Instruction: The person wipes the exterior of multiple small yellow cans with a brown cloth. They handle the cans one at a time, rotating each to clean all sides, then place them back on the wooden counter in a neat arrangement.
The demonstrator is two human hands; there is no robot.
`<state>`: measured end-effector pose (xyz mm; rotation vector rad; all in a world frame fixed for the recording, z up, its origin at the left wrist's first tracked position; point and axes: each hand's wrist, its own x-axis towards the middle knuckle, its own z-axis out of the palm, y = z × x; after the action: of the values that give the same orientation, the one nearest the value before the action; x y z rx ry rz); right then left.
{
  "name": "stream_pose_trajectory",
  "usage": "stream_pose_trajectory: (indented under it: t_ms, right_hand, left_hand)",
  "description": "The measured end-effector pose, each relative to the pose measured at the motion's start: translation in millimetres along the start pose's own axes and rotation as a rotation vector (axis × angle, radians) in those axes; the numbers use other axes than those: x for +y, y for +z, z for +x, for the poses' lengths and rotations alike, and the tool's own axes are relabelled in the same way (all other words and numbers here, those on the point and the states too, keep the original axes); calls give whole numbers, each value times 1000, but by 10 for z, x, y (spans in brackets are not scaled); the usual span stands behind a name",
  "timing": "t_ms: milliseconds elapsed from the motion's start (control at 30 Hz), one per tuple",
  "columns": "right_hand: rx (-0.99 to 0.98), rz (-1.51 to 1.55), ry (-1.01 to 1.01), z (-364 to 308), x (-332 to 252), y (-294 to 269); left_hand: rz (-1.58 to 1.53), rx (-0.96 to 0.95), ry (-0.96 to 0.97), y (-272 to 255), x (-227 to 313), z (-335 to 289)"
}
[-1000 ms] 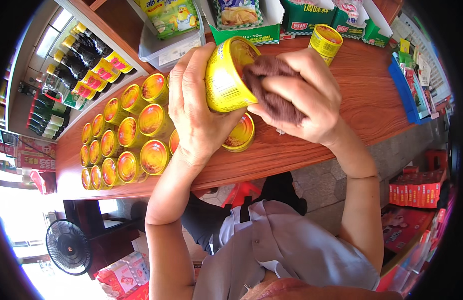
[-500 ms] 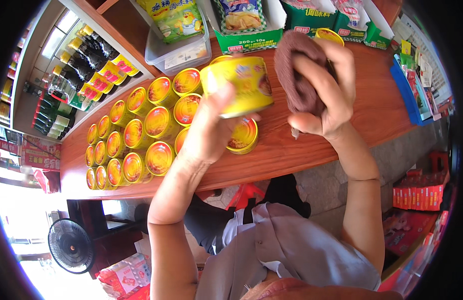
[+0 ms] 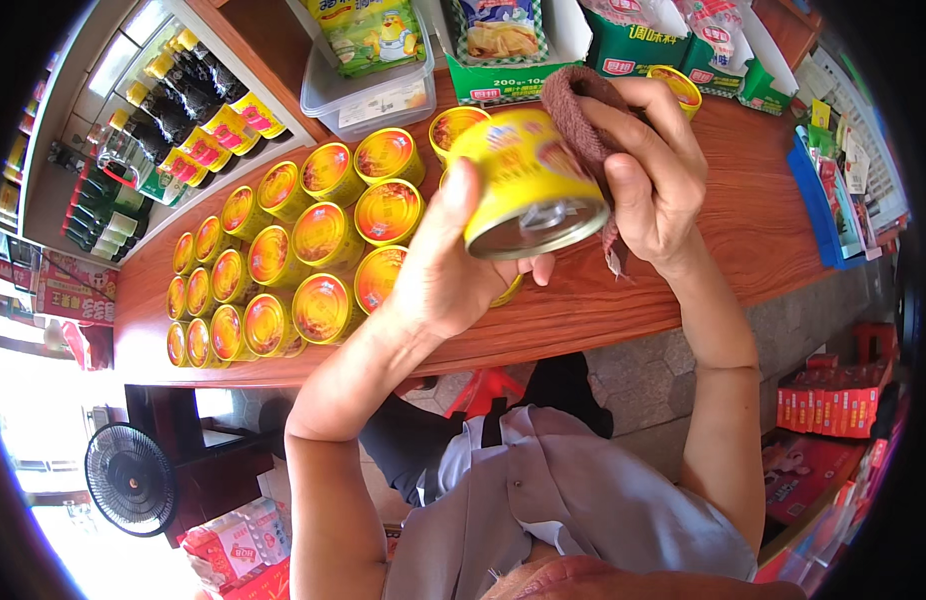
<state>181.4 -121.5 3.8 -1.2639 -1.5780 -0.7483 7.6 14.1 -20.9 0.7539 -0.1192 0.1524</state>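
Note:
In my left hand (image 3: pixel 445 240) is a yellow tin can (image 3: pixel 528 185), gripped around its side and tipped so that its metal bottom shows toward me. My right hand (image 3: pixel 655 170) is closed on a brown cloth (image 3: pixel 586 115), which presses against the can's upper right side. Rows of similar yellow cans with orange lids (image 3: pixel 321 235) stand on the wooden counter (image 3: pixel 723 210) to the left of my hands. One more can (image 3: pixel 455 128) stands behind the held one, and part of another shows beneath it.
A clear plastic bin (image 3: pixel 373 105) with a seasoning bag and green cartons (image 3: pixel 513 80) line the counter's back. Another yellow can (image 3: pixel 676 88) stands by the cartons. Dark bottles (image 3: pixel 198 120) fill a shelf at left. A blue tray (image 3: pixel 821 195) lies at the right end.
The can in my left hand has moved right and tilted, bringing its bottom into sight. The cloth in my right hand has come into contact with it. The whole view has shifted slightly.

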Motion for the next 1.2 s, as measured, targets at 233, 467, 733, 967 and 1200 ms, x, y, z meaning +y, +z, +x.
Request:
stream_pose_trajectory:
  t_ms: [233, 467, 733, 967, 1200]
  right_hand:
    - [47, -132, -280, -154, -154, 26]
    - [55, -342, -170, -60, -189, 132]
    - [-14, -86, -290, -89, -356, 186]
    - [148, -311, -63, -102, -236, -29]
    - [-39, -50, -253, -41, -315, 31]
  left_hand:
    - [157, 28, 130, 34, 123, -26]
    - [265, 68, 181, 21, 42, -46]
    - [123, 61, 227, 81, 107, 26]
    - [405, 174, 362, 301, 133, -8]
    - [1171, 226, 728, 65, -29, 93]
